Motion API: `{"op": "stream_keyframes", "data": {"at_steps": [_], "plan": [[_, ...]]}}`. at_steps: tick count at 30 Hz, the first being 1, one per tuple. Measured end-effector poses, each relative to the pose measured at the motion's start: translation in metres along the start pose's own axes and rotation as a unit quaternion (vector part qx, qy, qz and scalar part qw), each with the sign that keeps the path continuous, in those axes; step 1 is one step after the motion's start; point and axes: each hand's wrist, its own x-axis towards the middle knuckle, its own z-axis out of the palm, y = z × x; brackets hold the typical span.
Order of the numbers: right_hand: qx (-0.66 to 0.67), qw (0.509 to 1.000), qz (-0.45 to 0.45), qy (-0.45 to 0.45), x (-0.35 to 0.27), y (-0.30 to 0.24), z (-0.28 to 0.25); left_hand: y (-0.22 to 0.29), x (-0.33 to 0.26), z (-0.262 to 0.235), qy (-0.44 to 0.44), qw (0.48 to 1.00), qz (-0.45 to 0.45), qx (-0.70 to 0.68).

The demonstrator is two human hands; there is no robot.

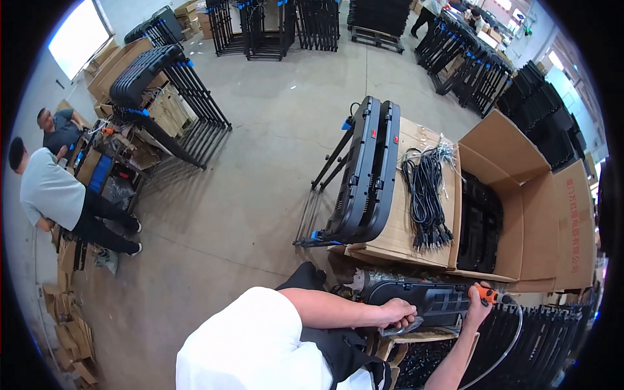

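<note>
A long black plastic housing [429, 299] with slotted vents lies across the workbench in front of me. My right hand [480, 308] is wrapped round an orange and black power screwdriver [485, 294], held over the right end of the housing. A pale hose [518, 331] curves down from the tool's back end. Over the housing's near edge, my left hand [398, 314] has its fingers pinched together; whatever they hold is too small to make out. Just below these fingers is a greyish, shiny piece [401, 329], perhaps clear plastic. Beneath it, an open box [422, 364] contains many small dark parts.
Bundled black cables [426, 195] lie on a cardboard box [390, 244]. Beside it, an open carton [507, 153] holds black housings. Two black frames [367, 172] stand left of the cables. Two people [55, 188] work at a bench on the left. More frames [175, 91] stand behind.
</note>
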Motion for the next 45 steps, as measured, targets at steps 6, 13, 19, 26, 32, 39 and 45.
{"op": "stream_keyframes", "data": {"at_steps": [6, 13, 19, 26, 32, 39, 45], "plan": [[0.058, 0.991, -0.089, 0.081, -0.053, -0.008, -0.011, -0.003, -0.006, 0.007, 0.030, 0.999, 0.023, -0.038], [0.121, 0.990, -0.066, 0.001, -0.201, -0.062, 0.035, 0.001, -0.039, 0.008, 0.028, 0.980, 0.057, -0.191], [0.152, 0.988, -0.034, 0.017, -0.243, -0.059, 0.044, -0.012, -0.070, 0.001, 0.036, 0.978, 0.045, -0.199], [0.132, 0.989, -0.037, 0.048, -0.260, -0.065, 0.047, -0.009, -0.066, -0.002, -0.029, 0.988, -0.032, -0.150], [0.103, 0.993, -0.023, 0.054, -0.257, -0.080, 0.080, 0.005, -0.063, -0.026, -0.048, 0.971, -0.048, -0.229], [0.047, 0.998, -0.009, 0.040, -0.247, -0.094, 0.095, 0.028, -0.066, -0.040, -0.069, 0.973, -0.127, -0.177], [0.034, 0.998, -0.004, 0.049, -0.234, -0.096, 0.111, 0.031, -0.061, -0.038, -0.051, 0.972, -0.112, -0.200]]}}
